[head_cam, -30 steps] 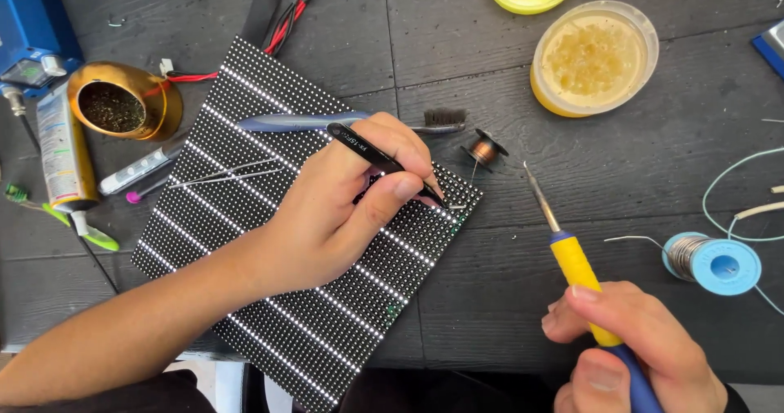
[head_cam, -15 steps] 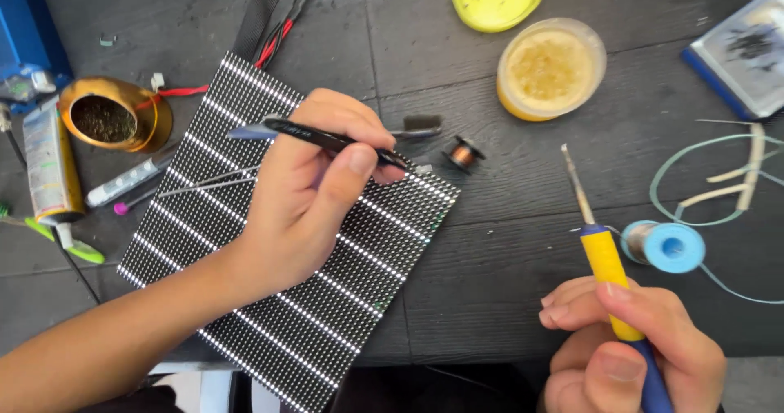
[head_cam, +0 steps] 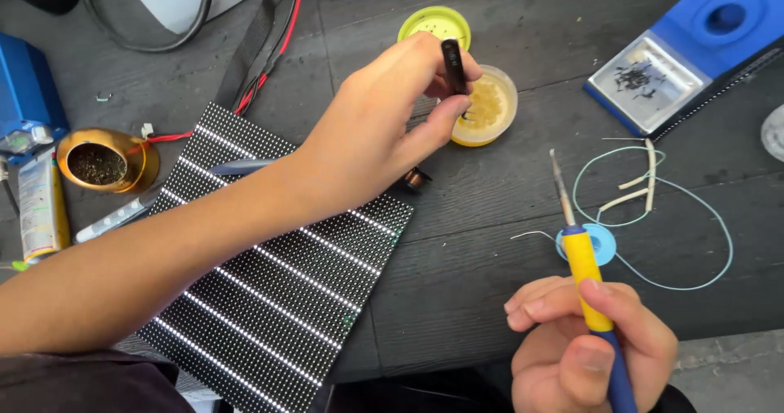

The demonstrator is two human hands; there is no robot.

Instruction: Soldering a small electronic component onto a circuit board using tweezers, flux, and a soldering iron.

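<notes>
Black tweezers (head_cam: 453, 66), pinched by left hand (head_cam: 384, 127), dip over the flux tub (head_cam: 490, 107); right hand (head_cam: 584, 352) fingers grip the soldering iron (head_cam: 584, 266) nearby.

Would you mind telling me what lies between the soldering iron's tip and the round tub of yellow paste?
Only bare dark tabletop, seen in the head view.

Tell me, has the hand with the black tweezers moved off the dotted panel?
Yes. The left hand with the black tweezers went from over the panel to the yellow paste jar.
</notes>
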